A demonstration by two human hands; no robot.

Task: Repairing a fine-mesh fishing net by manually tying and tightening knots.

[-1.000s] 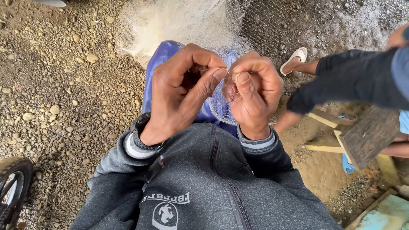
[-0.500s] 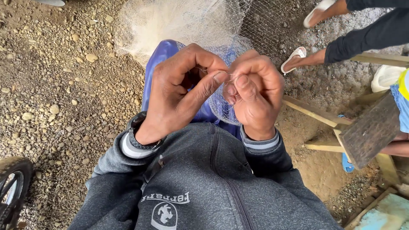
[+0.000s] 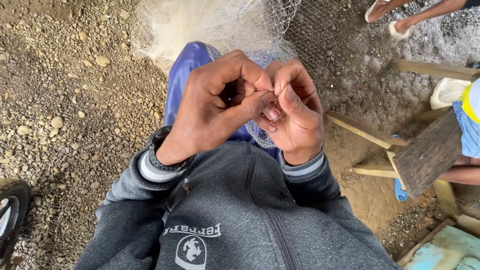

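Both hands meet over the person's lap, fingertips pinched tight on fine strands of a pale fishing net (image 3: 215,22). The left hand (image 3: 215,107) curls closed, thumb pressed against forefinger on the mesh; the right hand (image 3: 295,112) is likewise closed, its fingers hooked through the same threads, the two hands touching. The net spills away beyond the hands, heaped on gravel (image 3: 60,100) and draped over a blue-clad knee (image 3: 185,75). A dark watch (image 3: 160,150) sits on the left wrist above a grey jacket (image 3: 240,215). To the right of the grip stands a wooden bench (image 3: 420,155); beyond it, another person's sandalled feet (image 3: 385,20).
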